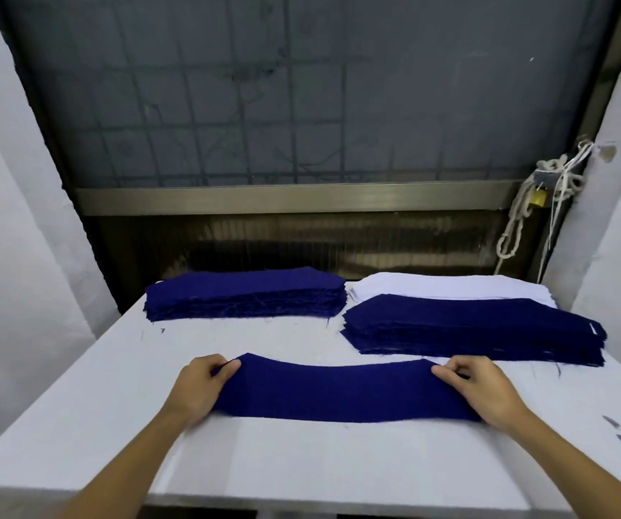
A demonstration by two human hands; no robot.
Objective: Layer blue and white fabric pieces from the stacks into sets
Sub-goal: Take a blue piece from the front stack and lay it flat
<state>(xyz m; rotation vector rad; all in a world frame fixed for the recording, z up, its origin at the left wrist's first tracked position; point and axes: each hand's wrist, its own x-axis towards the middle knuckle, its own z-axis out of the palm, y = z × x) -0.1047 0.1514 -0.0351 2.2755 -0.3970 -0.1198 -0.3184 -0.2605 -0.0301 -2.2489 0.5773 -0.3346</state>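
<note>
Cloth, limp and light: the blue piece (342,393) lies by the bench's (301,470) near edge, left hand (204,387) and right hand (477,387) pinching its ends, best hold.

Your white table (301,462) has one blue piece (339,391) lying flat near you. Behind it sit a left blue stack (245,294) and a right blue stack (470,327), with a white stack (451,284) just behind the right one. Small dark scraps (610,421) lie by the right edge.
</note>
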